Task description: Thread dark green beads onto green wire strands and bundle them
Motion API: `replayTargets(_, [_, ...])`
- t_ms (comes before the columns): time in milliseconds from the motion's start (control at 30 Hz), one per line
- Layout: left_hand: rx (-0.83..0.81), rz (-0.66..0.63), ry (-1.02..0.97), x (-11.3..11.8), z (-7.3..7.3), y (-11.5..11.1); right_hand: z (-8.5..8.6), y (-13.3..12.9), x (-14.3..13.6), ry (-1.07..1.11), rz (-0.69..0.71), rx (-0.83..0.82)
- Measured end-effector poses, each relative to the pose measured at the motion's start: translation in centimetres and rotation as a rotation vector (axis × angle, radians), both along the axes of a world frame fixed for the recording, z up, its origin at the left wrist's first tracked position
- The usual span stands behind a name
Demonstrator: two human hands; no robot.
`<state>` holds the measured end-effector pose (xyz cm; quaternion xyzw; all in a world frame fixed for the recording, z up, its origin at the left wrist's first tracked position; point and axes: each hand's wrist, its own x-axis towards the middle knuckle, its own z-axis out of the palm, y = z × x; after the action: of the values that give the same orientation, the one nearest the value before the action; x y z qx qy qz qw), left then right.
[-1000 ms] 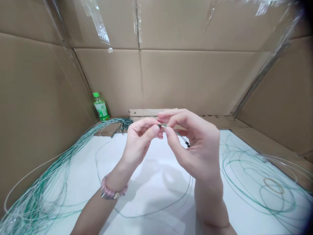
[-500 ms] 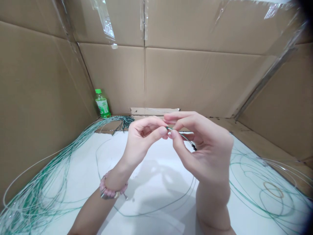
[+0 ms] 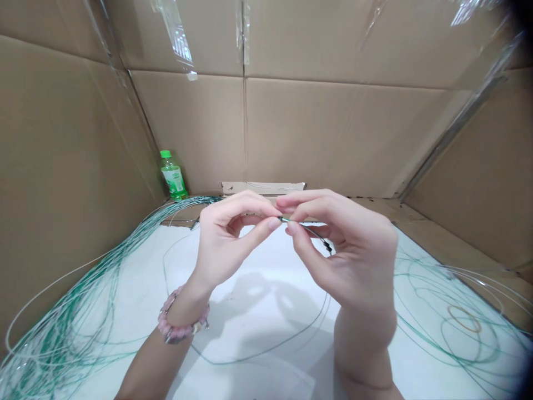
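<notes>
My left hand [image 3: 233,236] pinches a small dark piece at the end of a thin green wire [image 3: 307,229] between thumb and forefinger. Close beside it, my right hand [image 3: 345,244] grips the same wire between thumb and fingertips. From there the wire bends down past the right palm, where a small black connector [image 3: 328,246] sits on it. Below the hands a loop of thin green wire [image 3: 250,360] curves over the white surface; whether it is the same wire I cannot tell. A pink beaded bracelet [image 3: 180,332] circles my left wrist.
A large bundle of green and white wires [image 3: 79,311] lies along the left side. Looser green coils [image 3: 470,339] with a yellowish ring [image 3: 464,319] spread at the right. A green-capped bottle [image 3: 173,176] stands in the back left corner. Cardboard walls [image 3: 316,128] enclose the white surface [image 3: 266,311].
My left hand has shifted slightly left, its forefinger and thumb now stretched further out in the pinch. My right hand stays almost where it was, still on the wire.
</notes>
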<state>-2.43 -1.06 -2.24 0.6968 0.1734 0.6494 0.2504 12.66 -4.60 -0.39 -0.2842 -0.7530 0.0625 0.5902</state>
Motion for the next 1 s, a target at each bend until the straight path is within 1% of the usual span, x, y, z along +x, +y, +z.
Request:
replayTargets(200, [0.004, 0.006, -0.003, -0.2, -0.1, 0.0, -0.1, 0.2, -0.3, 0.024, 0.016, 0.021])
replayTargets(333, [0.08, 0.063, 0.037, -0.2, -0.1, 0.0, -0.2, 0.4, -0.5, 0.001, -0.003, 0.053])
replayTargets(400, [0.105, 0.08, 0.025, 0.0, -0.2, 0.1, -0.3, 0.5, -0.7, 0.02, 0.002, 0.063])
replayTargets(567, [0.094, 0.072, -0.093, 0.6, -0.3, -0.1, -0.5, 0.8, -1.3, 0.142, 0.047, 0.061])
replayTargets(800, [0.081, 0.049, -0.094, 0.4, -0.3, 0.1, -0.4, 0.9, -1.1, 0.118, 0.049, 0.011])
replayTargets(1000, [0.019, 0.009, -0.143, 0.2, -0.3, 0.4, -0.4, 1.1, -1.3, 0.183, 0.08, -0.035])
